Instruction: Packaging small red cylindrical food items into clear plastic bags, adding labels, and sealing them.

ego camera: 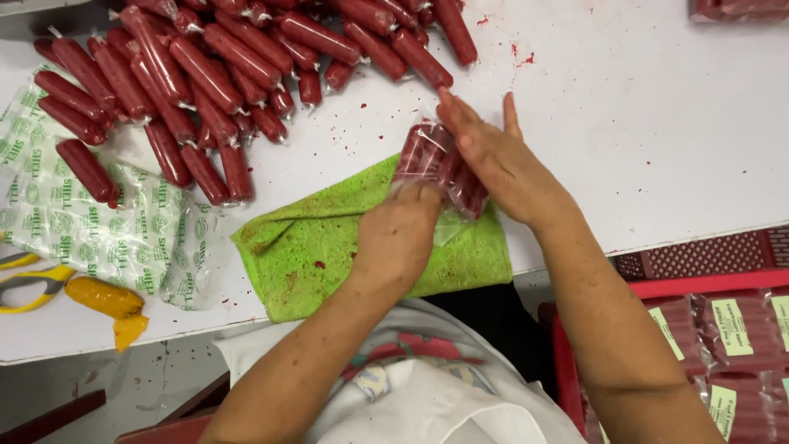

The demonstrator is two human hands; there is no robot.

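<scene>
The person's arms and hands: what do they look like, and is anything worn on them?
Both forearms are bare, with no sleeves in sight. The left hand and right hand have no gloves, and no rings, watch or bracelet show. A white apron covers the front of the body below the arms.

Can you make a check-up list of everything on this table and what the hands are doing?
Surface: white table, red specks on it.
Job's things: clear bag of red sausages, held over a green cloth.
Clutter: sausage pile; empty printed bags; yellow sausage; yellow-handled tool.
Grips: left hand holds the bag's near end; right hand lies flat along its side.
Cables: nothing seen.
Surroundings: red crate of packed bags at right.
</scene>
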